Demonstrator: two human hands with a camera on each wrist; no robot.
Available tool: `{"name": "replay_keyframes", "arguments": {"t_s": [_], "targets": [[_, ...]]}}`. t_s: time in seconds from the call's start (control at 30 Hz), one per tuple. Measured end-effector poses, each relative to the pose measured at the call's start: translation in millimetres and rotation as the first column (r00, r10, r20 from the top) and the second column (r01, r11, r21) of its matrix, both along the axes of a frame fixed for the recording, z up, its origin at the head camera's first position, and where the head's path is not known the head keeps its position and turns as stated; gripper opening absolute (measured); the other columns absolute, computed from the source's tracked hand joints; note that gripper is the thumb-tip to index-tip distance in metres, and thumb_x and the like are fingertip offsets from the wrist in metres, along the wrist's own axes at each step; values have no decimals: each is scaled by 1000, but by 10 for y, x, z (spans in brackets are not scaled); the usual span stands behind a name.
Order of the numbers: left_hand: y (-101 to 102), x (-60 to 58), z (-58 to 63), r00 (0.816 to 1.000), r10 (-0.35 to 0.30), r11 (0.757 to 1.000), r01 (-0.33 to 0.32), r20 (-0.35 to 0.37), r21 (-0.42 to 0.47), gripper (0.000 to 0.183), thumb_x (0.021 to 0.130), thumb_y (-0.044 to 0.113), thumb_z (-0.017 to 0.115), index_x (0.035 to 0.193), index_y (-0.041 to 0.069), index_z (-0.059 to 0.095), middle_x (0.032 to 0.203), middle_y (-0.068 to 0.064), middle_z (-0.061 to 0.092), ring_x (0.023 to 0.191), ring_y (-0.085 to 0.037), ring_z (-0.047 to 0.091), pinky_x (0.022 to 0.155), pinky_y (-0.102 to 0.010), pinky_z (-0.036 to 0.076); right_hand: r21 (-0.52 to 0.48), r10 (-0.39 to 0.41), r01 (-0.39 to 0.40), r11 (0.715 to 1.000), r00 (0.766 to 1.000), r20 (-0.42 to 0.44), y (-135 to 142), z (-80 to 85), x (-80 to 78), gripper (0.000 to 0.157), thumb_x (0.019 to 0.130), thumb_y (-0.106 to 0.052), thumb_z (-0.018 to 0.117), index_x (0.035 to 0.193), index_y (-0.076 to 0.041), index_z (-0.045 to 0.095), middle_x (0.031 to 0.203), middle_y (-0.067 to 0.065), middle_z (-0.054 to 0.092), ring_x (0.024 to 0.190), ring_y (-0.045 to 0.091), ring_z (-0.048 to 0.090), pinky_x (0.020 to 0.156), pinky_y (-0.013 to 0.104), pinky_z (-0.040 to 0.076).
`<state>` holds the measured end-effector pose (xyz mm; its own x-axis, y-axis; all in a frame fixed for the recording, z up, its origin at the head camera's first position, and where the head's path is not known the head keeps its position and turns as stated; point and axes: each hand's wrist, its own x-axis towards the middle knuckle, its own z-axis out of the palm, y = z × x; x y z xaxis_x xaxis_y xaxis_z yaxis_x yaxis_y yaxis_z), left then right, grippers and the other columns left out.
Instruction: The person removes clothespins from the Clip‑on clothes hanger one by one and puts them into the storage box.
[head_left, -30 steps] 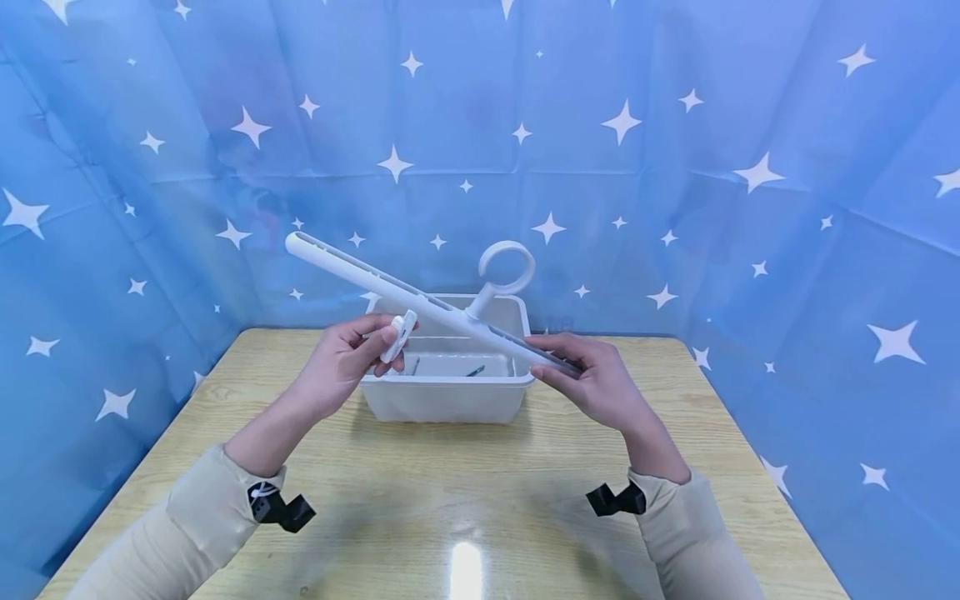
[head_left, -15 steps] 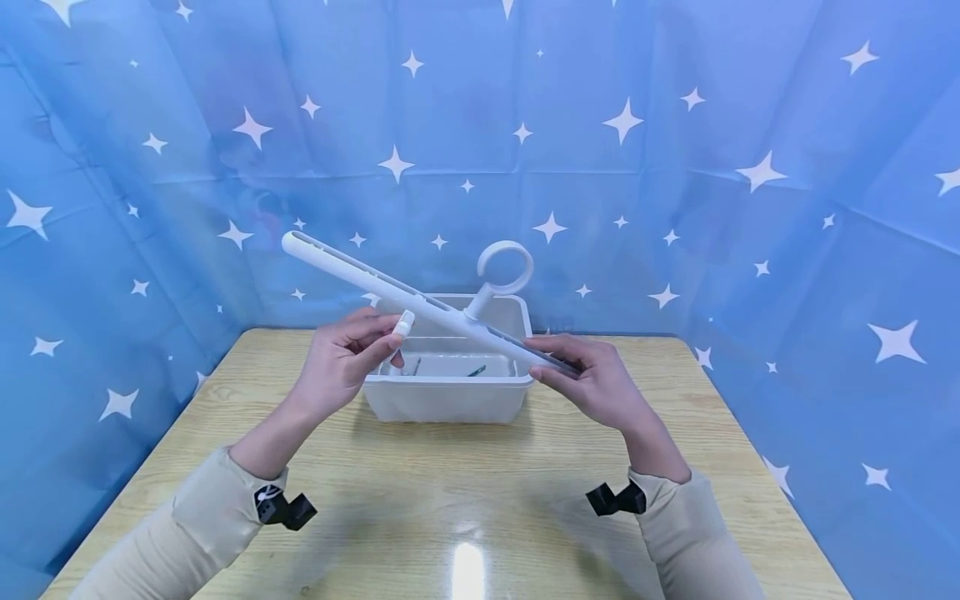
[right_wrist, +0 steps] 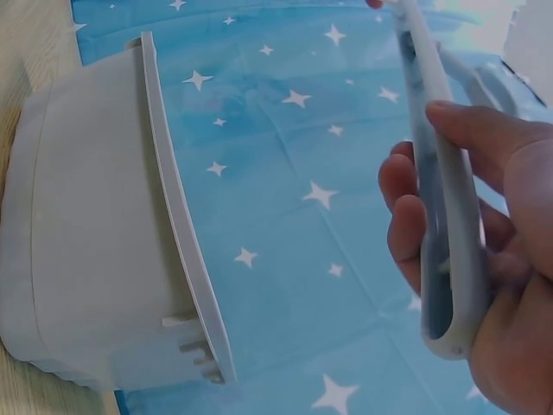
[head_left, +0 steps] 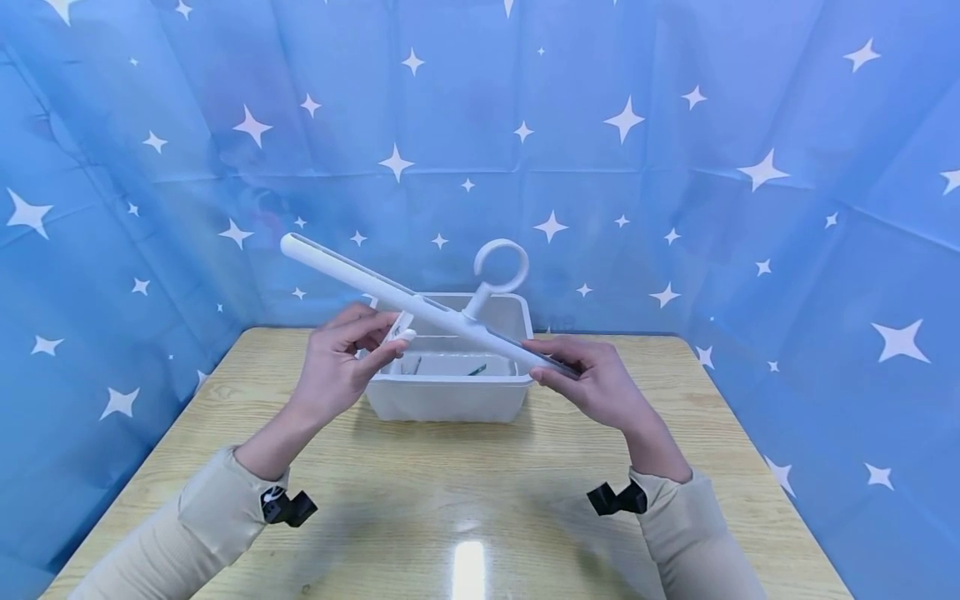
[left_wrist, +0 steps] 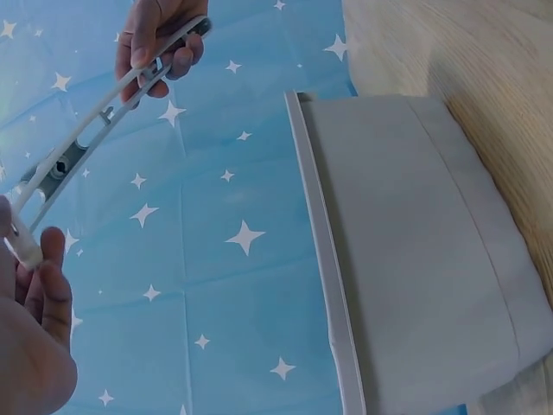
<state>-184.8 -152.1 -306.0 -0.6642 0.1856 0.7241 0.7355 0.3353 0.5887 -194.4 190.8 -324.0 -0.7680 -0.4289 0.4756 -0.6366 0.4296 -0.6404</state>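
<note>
A white plastic hanger bar (head_left: 360, 275) with a round hook (head_left: 502, 243) slants down to the right above the bin. My right hand (head_left: 588, 379) grips its lower right end, thumb on one side and fingers on the other. In the right wrist view the bar (right_wrist: 454, 199) shows a hollow, slotted underside. My left hand (head_left: 333, 362) pinches a small white plastic piece (head_left: 407, 335) between thumb and fingers, right beside the bar's middle. In the left wrist view this white piece (left_wrist: 26, 246) overlaps the near part of the bar (left_wrist: 60, 169); its exact kind I cannot tell.
A light grey plastic bin (head_left: 450, 400) stands on the wooden table (head_left: 420, 500) behind and below the hands. Inside it lie a small green object (head_left: 477, 370) and a thin piece. A blue star-patterned curtain (head_left: 450, 108) surrounds the table's back and sides.
My left hand has turned the small white piece between its fingers and brought it up against the bar. The hanger bar and right hand have hardly moved.
</note>
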Motion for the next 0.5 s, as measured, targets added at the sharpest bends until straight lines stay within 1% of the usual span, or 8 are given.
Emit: {"name": "replay_keyframes", "arguments": {"t_s": [0.13, 0.23, 0.33, 0.5], "targets": [[-1, 3, 1, 998, -27, 999, 26, 51, 22, 26, 89, 11, 75, 114, 5, 74, 91, 3, 64, 73, -4, 64, 58, -17, 48, 2, -20, 20, 1000, 1000, -12, -5, 11, 3, 36, 91, -16, 74, 126, -21, 71, 105, 1, 70, 61, 9, 50, 54, 24, 44], [-5, 0, -10, 996, -52, 997, 47, 69, 63, 27, 91, 13, 73, 116, 3, 73, 92, 8, 64, 73, -6, 63, 59, -17, 48, -5, -26, 26, 1000, 1000, -13, -1, 14, 0, 36, 92, -15, 73, 127, -20, 70, 103, 3, 69, 59, 9, 48, 53, 24, 43], [-5, -10, -20, 995, -72, 992, 65, 63, 105, 27, 93, 12, 71, 116, 0, 73, 94, 11, 63, 77, -6, 61, 62, -16, 49, -20, -27, 27, 999, 1000, -5, 7, 14, -3, 36, 92, -14, 72, 127, -19, 70, 97, 2, 68, 55, 9, 45, 51, 24, 41], [-6, -36, -28, 995, -91, 987, 86, 31, 139, 23, 93, 6, 70, 114, -3, 72, 95, 9, 60, 83, -6, 56, 67, -14, 50, -38, -34, 34, 999, 999, 0, 20, 10, -11, 36, 93, -14, 72, 128, -21, 70, 84, -1, 61, 51, 9, 40, 47, 24, 37]]}}
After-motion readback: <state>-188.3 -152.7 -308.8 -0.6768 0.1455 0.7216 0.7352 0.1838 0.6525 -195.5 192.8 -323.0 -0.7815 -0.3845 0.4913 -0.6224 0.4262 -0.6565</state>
